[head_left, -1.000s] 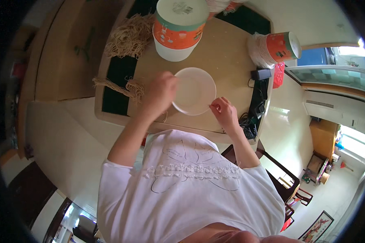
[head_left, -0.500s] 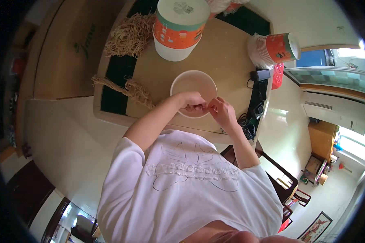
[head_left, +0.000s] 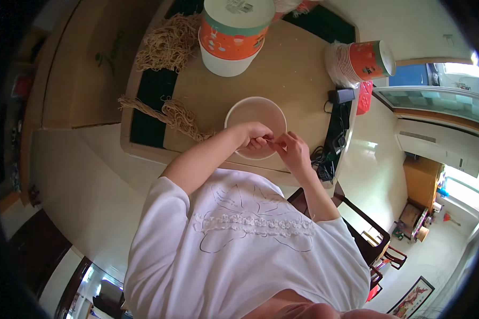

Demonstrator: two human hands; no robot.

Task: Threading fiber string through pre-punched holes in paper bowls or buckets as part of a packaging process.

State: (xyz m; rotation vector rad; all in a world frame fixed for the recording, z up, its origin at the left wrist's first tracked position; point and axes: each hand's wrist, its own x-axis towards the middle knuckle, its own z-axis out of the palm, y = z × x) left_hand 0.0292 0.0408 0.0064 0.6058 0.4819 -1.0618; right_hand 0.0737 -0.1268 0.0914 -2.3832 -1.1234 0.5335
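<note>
Pinching closed with curled left hand (head_left: pixel 257 136) and right hand (head_left: pixel 295 151) over the white tub (head_left: pixel 254 109) near frame centre; gripping, if anything, something too small to identify.

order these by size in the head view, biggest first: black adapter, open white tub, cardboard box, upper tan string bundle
1. cardboard box
2. open white tub and upper tan string bundle: too alike to rank
3. black adapter

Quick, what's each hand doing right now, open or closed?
Left hand: closed, curled above the white bowl; can't tell if it holds anything.
Right hand: closed in a pinch; anything held is too small to tell.
</note>
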